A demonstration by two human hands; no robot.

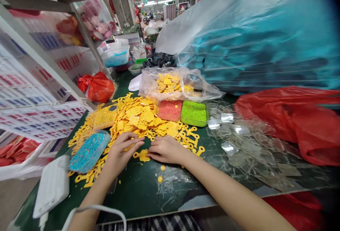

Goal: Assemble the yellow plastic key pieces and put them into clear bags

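Note:
My left hand [123, 149] reaches in front of the yellow heap, its fingers stretched out and apart. I see nothing held in it. Facing it, my right hand [166, 149] has curled fingers at the edge of a small yellow plastic piece [144, 155] with a ring at one end. The fingertips partly cover that piece, which lies low at the table. Behind both hands rises a heap of flat yellow plastic pieces [139, 114], with ringed ones scattered around. Two small yellow discs, one a yellow button [160, 179], lie just below my right hand.
Trays of blue beads [90, 151], yellow beads [105, 117], red beads [170, 110] and green beads [194, 113] surround the heap. Clear plastic pieces [247, 146] spread rightward beside a red bag [300, 124]. A white power bank [52, 185] with a cable [98, 208] sits left on the green table [143, 199].

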